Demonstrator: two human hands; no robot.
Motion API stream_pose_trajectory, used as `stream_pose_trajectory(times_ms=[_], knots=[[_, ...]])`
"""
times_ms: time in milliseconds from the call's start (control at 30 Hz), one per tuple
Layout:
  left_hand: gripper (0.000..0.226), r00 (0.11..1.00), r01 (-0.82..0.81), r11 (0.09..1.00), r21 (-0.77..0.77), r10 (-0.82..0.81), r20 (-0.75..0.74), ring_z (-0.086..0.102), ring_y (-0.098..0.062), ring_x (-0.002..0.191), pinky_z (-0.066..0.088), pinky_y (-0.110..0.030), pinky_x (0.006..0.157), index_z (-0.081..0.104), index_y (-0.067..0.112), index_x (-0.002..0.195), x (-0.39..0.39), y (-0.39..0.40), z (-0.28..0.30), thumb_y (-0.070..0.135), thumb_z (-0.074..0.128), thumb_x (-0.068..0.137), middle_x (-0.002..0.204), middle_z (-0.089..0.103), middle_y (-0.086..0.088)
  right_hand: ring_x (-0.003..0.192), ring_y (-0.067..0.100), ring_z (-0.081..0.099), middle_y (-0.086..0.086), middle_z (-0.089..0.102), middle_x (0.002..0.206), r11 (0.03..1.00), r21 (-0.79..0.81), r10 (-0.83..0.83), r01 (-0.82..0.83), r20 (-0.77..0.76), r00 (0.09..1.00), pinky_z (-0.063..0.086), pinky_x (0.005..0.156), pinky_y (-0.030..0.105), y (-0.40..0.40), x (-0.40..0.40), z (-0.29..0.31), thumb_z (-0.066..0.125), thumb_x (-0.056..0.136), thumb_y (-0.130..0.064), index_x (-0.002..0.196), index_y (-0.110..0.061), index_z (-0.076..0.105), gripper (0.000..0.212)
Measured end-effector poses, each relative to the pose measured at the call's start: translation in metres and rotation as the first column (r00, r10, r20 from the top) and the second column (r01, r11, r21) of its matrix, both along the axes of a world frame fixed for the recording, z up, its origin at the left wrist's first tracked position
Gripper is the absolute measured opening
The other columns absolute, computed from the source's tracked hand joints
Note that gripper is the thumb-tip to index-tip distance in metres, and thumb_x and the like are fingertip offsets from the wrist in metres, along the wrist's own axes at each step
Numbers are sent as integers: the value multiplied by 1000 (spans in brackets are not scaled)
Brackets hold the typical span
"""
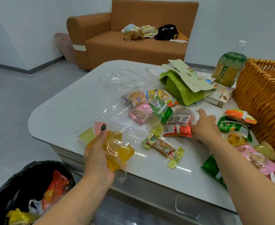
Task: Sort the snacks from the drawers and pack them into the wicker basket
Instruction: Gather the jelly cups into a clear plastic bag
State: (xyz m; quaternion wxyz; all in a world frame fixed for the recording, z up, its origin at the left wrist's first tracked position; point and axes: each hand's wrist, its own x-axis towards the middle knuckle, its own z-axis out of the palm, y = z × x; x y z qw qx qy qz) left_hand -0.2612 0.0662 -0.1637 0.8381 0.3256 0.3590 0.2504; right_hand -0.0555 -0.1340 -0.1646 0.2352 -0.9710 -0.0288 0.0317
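Several wrapped snacks lie scattered on the white table (72, 101). My left hand (99, 153) grips a yellow snack packet (117, 151) together with crumpled clear plastic film at the table's near edge. My right hand (205, 125) reaches to mid-table and pinches the white end of a dark red packet (180, 117); a red packet (177, 131) lies just below it. A yellow-ended snack bar (162, 146) lies between my hands. The wicker basket (260, 98) stands at the right edge, with more packets beside it.
A bin with a black liner (20, 181), holding wrappers, stands at lower left beside the table. A green bag (180, 88), small boxes (219, 96) and a green bottle (229, 67) sit at the table's far side. A brown sofa (133, 46) stands behind. A drawer front (166, 197) shows below the tabletop.
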Motion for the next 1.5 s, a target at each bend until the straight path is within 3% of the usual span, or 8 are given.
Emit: stream_pose_trajectory(times_ms=[200,367,667,800,900,1067,1233,1500], knots=[[39,998,63,998,17,-63,2,64,-21,57,57,-33,50,77,22,57,6,5,1,32,62,91,71,70,-4,98,42,56,17,42,120,990,-132,52,-43,68,996,43,75,39,3,8,-4,46,97,-35,129,-18,47,36],[36,996,75,997,33,-76,36,66,-19,55,52,-33,63,77,21,63,9,8,16,35,61,92,71,71,-3,81,36,65,19,62,98,979,202,-49,36,62,997,55,70,43,-4,12,3,58,89,-20,106,-9,56,21],[16,996,30,999,29,-32,87,64,-17,60,51,-31,63,70,25,82,11,17,29,37,63,90,71,68,2,83,21,64,7,54,96,114,925,-3,362,-364,931,59,69,32,-9,-5,72,56,91,-13,122,-10,50,32],[17,995,12,1000,18,-13,96,64,-16,55,51,-32,63,70,24,83,13,14,33,36,62,92,67,68,3,55,15,55,9,57,76,611,786,198,94,-267,943,46,50,25,28,-50,86,63,90,-33,93,-4,59,30],[18,994,15,1000,21,-18,104,65,-18,56,51,-31,59,70,25,83,13,13,34,38,62,91,68,69,2,71,18,64,2,63,83,935,136,341,-326,-99,935,54,62,32,56,-73,63,67,73,-65,95,-14,56,57],[20,990,80,997,21,-82,118,66,-17,62,52,-31,57,70,24,93,10,7,31,43,64,88,72,70,2,90,27,61,4,63,96,927,-243,304,-285,44,952,47,65,32,69,-70,22,56,82,-62,105,-19,56,49],[39,971,222,975,11,-222,86,66,-23,68,54,-33,61,72,15,96,-1,2,25,52,61,87,84,71,-9,60,25,55,2,51,57,961,-21,276,-276,-3,961,40,51,29,60,-58,24,61,82,-45,56,-14,48,43],[51,935,296,954,54,-301,186,72,-25,78,53,-40,74,80,13,77,-15,-2,25,55,52,82,89,73,-13,61,18,57,8,63,74,858,505,161,-91,-97,982,50,52,27,12,-69,100,64,86,-43,80,-10,64,33]])
